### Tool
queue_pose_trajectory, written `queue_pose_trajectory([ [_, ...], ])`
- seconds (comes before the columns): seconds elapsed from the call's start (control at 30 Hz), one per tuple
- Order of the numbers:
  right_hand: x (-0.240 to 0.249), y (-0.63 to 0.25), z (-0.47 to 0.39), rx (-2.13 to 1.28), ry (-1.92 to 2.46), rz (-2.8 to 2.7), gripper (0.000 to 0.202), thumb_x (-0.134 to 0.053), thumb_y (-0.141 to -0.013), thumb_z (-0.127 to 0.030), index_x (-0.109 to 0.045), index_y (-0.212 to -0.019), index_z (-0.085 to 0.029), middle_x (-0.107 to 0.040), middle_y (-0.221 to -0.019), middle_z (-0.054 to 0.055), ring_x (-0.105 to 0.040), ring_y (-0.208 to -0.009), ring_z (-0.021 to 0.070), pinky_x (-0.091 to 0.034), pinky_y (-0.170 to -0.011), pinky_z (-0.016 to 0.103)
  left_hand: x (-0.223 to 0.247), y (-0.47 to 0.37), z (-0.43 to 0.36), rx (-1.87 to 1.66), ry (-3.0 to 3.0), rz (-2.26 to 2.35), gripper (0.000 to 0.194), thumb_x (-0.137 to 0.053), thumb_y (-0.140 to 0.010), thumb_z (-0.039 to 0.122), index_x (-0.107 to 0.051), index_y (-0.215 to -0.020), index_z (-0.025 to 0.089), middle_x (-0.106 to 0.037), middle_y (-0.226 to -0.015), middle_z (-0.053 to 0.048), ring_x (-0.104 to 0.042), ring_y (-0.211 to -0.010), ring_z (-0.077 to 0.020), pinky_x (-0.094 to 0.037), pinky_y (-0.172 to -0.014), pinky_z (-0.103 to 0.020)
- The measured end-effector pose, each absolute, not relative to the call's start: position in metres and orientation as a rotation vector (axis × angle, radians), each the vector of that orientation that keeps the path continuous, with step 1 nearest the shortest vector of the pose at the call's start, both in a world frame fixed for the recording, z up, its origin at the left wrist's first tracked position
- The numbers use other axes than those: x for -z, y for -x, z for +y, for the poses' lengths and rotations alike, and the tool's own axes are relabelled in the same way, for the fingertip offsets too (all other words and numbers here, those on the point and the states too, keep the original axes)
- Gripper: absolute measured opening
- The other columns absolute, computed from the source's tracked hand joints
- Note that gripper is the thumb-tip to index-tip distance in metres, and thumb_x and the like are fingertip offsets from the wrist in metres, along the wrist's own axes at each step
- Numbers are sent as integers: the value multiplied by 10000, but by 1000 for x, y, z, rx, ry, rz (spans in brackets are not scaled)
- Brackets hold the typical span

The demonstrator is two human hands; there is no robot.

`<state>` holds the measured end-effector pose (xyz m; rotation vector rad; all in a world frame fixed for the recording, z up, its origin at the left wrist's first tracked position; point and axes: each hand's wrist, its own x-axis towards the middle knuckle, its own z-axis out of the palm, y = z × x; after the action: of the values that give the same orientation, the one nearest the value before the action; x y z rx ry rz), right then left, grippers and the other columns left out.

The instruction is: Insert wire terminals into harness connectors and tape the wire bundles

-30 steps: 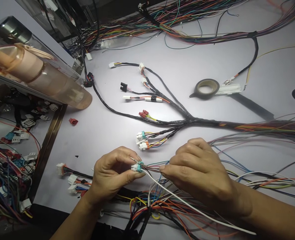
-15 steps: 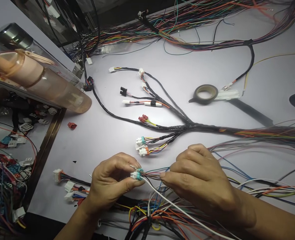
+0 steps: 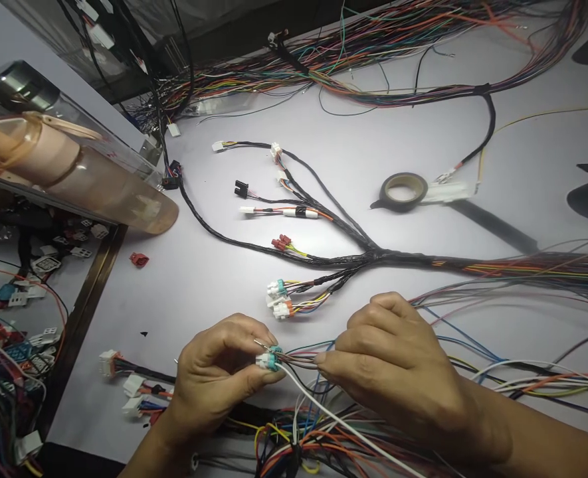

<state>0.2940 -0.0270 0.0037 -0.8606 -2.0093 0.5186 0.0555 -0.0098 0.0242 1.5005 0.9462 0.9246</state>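
Note:
Between thumb and fingers, my left hand pinches a white and teal wire connector. A loose wire end with a metal terminal sticks out over the connector's top. Several thin wires run from the connector to my right hand, whose fingertips are closed on them. A white wire leaves the connector and slopes down to the right. Just above my hands lie more plugs of the taped wire harness, among them a teal and white connector and an orange and white connector.
A roll of black tape lies right of centre. At the left, a pinkish bottle leans beside a tray of connectors. A red connector sits near the tray's edge. Wire bundles stretch across the back.
The view has shifted slightly, so the table things appear a little lower and further left. Both hands keep the same hold on the connector and its wires.

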Motion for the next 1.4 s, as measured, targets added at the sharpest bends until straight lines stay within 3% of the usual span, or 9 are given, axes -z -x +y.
queue_pose_trajectory([
  [0.13, -9, -295, -28, -550, 910, -1969, 147, -631, -844, -108, -662, -960, -193, -673, -759, -13, -531, -726, 142, -336, -736, 340, -22, -53, -8, -928, -1613, 941, 309, -700, -720, -24, -650, -921, 204, -663, -845, -25, -651, -797, -153, -574, -686, -277],
  [0.23, -22, -299, -23, -603, 1021, -1941, 109, -594, -876, -121, -670, -914, -189, -702, -963, 33, -573, -895, 168, -379, -800, 335, -20, -48, -6, -970, -1765, 967, 322, -707, -713, -28, -650, -933, 200, -647, -885, -31, -632, -895, -168, -556, -793, -319],
  [0.33, -29, -303, -13, -657, 1078, -2000, 138, -539, -913, -137, -660, -863, -181, -664, -1193, 69, -554, -1098, 197, -399, -890, 350, -21, -46, -4, -985, -1901, 1072, 320, -732, -697, -15, -655, -919, 204, -628, -1146, -68, -574, -1129, -210, -493, -977, -383],
  [0.4, -27, -305, -7, -677, 1086, -2042, 149, -525, -927, -155, -647, -848, -186, -628, -1279, 63, -518, -1188, 208, -390, -937, 368, -21, -47, -3, -929, -1948, 1114, 296, -737, -705, 7, -656, -907, 207, -531, -1371, -83, -480, -1292, -261, -410, -1086, -463],
  [0.47, -20, -306, -3, -669, 1099, -2066, 145, -525, -934, -170, -640, -849, -196, -606, -1322, 44, -492, -1235, 215, -376, -960, 389, -21, -49, -2, -857, -1981, 1102, 280, -732, -720, 23, -652, -910, 211, -463, -1460, -81, -428, -1352, -288, -364, -1123, -514],
  [0.67, -4, -305, -4, -629, 1036, -2077, 126, -540, -921, -148, -652, -887, -195, -689, -1183, 27, -522, -1197, 223, -420, -934, 407, -17, -48, -2, -721, -2047, 1122, 282, -727, -745, 55, -642, -955, 222, -568, -1360, -68, -572, -1217, -215, -520, -1009, -369],
  [0.8, -6, -306, -3, -620, 1012, -2054, 126, -548, -908, -127, -662, -884, -175, -693, -1160, 45, -561, -1128, 207, -465, -924, 385, -18, -49, -4, -713, -2110, 1119, 261, -723, -750, 51, -634, -940, 206, -609, -1285, -64, -598, -1174, -189, -540, -983, -311],
  [1.2, -9, -304, 1, -735, 949, -2046, 145, -543, -906, -113, -672, -847, -144, -692, -1065, 75, -563, -1017, 181, -514, -907, 336, -19, -55, -4, -792, -2301, 1017, 325, -699, -733, -24, -645, -1016, 126, -648, -1161, -99, -622, -1145, -216, -544, -1004, -345],
  [1.4, -8, -305, -1, -737, 917, -2059, 126, -562, -889, -104, -680, -887, -146, -691, -1049, 76, -565, -1017, 187, -518, -905, 347, -21, -56, -5, -836, -2354, 989, 358, -700, -733, -11, -658, -1055, 138, -677, -1108, -92, -653, -1088, -219, -573, -967, -352],
])
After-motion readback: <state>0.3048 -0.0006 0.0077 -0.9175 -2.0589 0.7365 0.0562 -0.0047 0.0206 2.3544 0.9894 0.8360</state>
